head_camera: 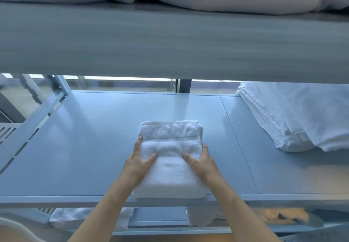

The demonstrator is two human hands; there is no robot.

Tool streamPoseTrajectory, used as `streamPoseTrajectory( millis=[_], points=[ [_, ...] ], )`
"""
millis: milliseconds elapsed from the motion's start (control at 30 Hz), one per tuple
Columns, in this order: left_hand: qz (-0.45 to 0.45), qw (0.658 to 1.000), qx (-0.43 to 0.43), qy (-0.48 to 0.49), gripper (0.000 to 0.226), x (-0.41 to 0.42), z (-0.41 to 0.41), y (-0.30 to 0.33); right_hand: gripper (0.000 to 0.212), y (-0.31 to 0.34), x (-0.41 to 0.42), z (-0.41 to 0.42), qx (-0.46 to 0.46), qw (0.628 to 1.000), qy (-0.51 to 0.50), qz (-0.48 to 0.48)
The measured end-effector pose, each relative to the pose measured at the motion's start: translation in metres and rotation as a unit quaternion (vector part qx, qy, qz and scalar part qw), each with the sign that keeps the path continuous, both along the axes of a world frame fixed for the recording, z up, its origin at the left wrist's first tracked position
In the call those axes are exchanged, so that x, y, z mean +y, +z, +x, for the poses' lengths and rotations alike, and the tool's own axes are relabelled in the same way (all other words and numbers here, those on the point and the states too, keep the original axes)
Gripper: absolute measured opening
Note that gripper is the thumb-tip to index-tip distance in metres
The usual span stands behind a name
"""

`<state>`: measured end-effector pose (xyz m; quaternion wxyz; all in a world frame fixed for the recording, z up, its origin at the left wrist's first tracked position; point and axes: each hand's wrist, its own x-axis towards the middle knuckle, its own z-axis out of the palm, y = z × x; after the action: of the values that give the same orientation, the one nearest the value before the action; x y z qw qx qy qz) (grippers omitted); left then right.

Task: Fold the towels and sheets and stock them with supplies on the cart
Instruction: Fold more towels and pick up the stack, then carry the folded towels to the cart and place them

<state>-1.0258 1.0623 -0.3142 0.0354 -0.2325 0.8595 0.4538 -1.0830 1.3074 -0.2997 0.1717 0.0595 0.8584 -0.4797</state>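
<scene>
1. Head view: folded towel (pixel 171 163) lies on the middle cart shelf (pixel 85 147), its near end at the front edge. Left hand (pixel 138 163) and right hand (pixel 201 163) clasp its sides, thumbs on top.
2. Advice — slide it in squarely, keeping the folds flat.
3. Room: open shelf to the left; stacked sheets (pixel 294 117) to the right, well apart; upper shelf (pixel 170 43) close overhead.

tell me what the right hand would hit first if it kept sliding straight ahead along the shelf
Probably nothing: past the right hand gripping the folded towel, the shelf looks bare to its back edge; the sheet stack lies off to the right.
</scene>
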Motion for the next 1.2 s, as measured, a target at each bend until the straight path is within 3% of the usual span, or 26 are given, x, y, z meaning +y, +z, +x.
streamPoseTrajectory(
  millis=[133,533,633,733,867,1000,1200],
  points=[
    [0.014,0.999,-0.01,0.038,0.09,0.009,0.012,-0.002,0.078,-0.003,0.011,-0.002,-0.035,0.996,0.007,-0.078],
    [-0.012,0.987,-0.047,0.156,0.079,0.063,0.056,-0.004,0.074,-0.03,0.045,-0.008,-0.091,0.977,0.082,-0.173],
    [-0.057,0.983,-0.037,0.171,0.079,0.089,0.064,0.004,0.074,-0.022,0.051,0.006,-0.056,0.982,0.107,-0.147],
    [-0.133,0.976,-0.026,0.173,0.09,0.117,0.067,0.014,0.092,-0.002,0.048,0.027,0.015,0.987,0.151,-0.05],
    [-0.117,0.976,0.014,0.184,0.088,0.131,0.088,0.028,0.105,0.022,0.04,0.053,0.071,0.981,0.174,0.044],
    [-0.099,0.971,0.049,0.213,0.089,0.121,0.127,0.044,0.106,0.04,0.021,0.087,0.116,0.973,0.19,0.061],
    [-0.14,0.953,0.081,0.256,0.087,0.083,0.207,0.067,0.105,0.057,-0.037,0.158,0.168,0.957,0.228,0.067]
  ],
)
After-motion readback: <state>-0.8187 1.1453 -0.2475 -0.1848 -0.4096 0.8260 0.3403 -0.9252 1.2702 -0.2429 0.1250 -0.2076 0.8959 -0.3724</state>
